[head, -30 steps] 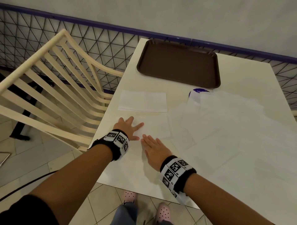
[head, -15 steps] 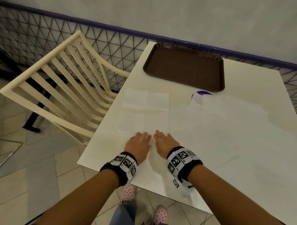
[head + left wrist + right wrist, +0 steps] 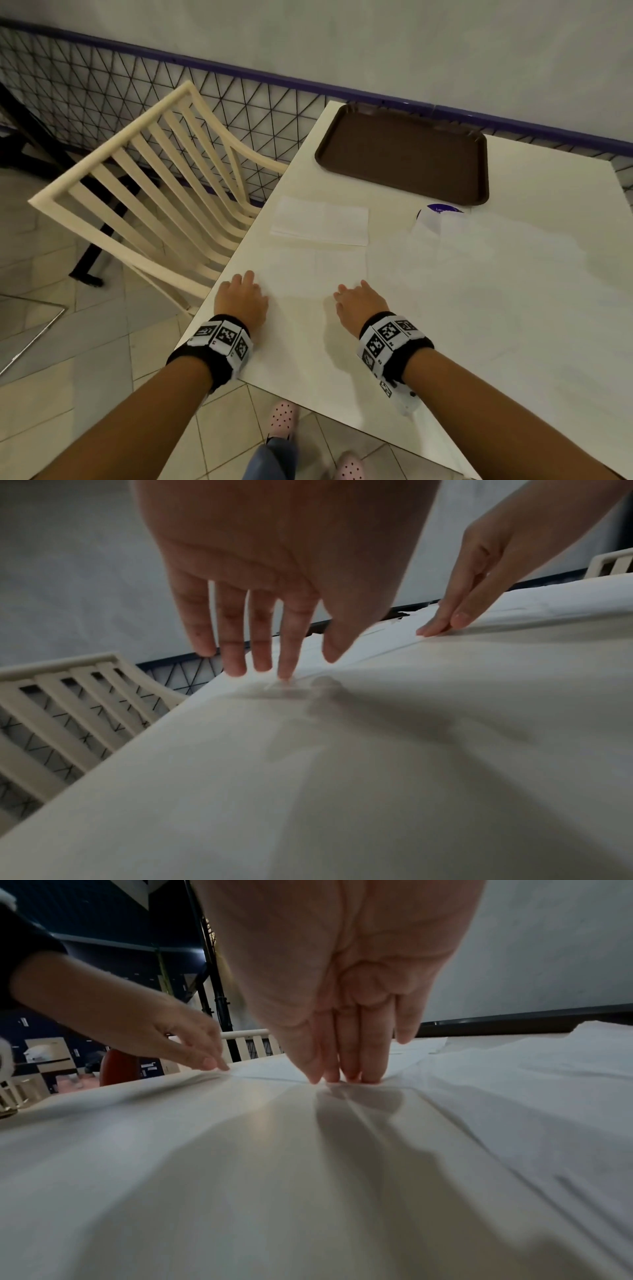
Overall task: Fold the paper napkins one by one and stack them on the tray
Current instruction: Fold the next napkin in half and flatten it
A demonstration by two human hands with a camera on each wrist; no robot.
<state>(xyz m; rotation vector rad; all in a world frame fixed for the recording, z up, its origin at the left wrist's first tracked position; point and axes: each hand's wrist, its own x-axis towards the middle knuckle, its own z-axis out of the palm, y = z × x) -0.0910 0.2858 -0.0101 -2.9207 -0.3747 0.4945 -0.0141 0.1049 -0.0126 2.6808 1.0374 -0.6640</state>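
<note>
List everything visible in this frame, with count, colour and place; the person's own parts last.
tray: one, brown, far side of table, nothing on it
folded napkin: one, white, left, in front of tray
napkin being folded: one, white, near edge, at both hands' fingertips
loose napkins: several, white, overlapping on the right; count unclear
round object: one, purple and white, partly under napkins
table: one, cream
chair: one, cream, left of table
left hand: fingers straight, touching napkin
right hand: fingers straight, pressing napkin
</note>
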